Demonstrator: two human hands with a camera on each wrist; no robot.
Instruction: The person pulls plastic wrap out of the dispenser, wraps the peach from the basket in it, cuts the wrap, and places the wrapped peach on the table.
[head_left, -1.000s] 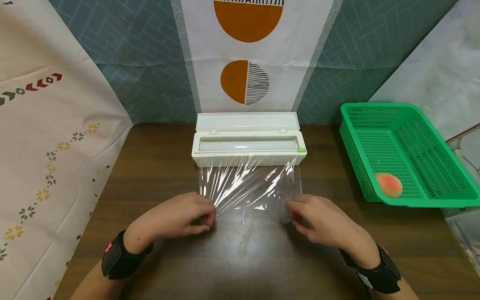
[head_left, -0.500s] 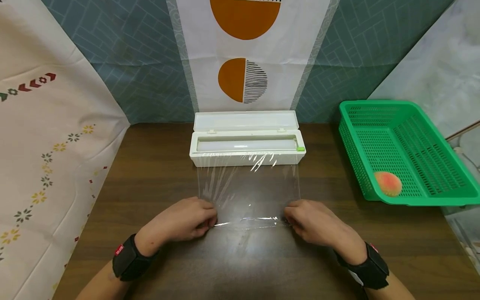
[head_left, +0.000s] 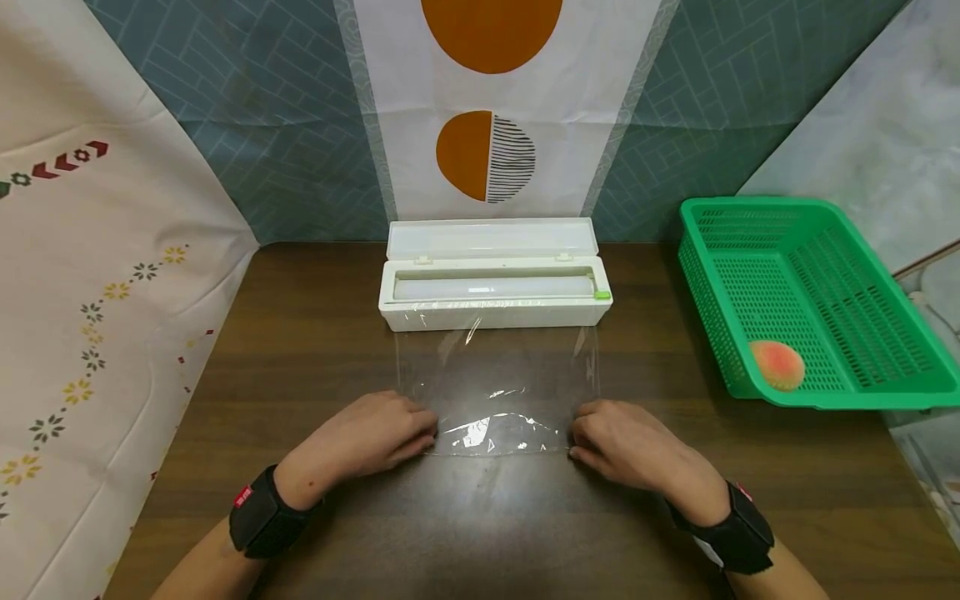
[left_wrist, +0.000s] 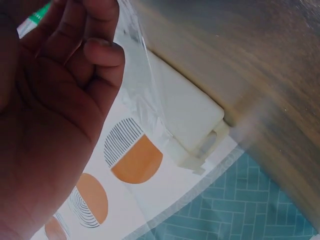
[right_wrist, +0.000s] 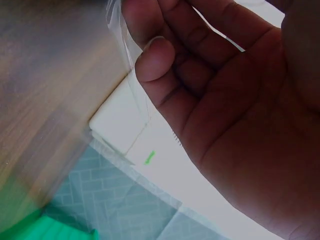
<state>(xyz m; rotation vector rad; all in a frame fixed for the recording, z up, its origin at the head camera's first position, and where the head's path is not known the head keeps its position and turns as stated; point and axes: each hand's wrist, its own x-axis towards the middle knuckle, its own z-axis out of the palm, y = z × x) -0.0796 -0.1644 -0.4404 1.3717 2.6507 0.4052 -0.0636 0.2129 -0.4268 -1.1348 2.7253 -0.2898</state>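
A sheet of clear plastic wrap (head_left: 498, 383) stretches from a white wrap dispenser (head_left: 495, 315) towards me over the table. The dispenser's lid (head_left: 491, 239) is raised, and a pale roll lies inside it. My left hand (head_left: 378, 437) pinches the sheet's near left corner with curled fingers. At the near right corner, my right hand (head_left: 630, 442) pinches the wrap the same way. In the left wrist view the wrap (left_wrist: 145, 95) runs past the fingertips towards the dispenser. The right wrist view has the thumb (right_wrist: 156, 59) pressed to the fingers beside the film (right_wrist: 120, 35).
A green plastic basket (head_left: 708, 333) stands at the right, holding a peach (head_left: 777, 365). The dark wooden table (head_left: 480, 533) meets a patterned cloth backdrop (head_left: 315, 167) behind the dispenser. A flowered white cloth (head_left: 135, 350) hangs along the left side.
The film has gone from wrinkled to flatter. Both hands dipped slightly towards me and have since stayed nearly in place, with fingers closer to the table. Dispenser and basket have not moved.
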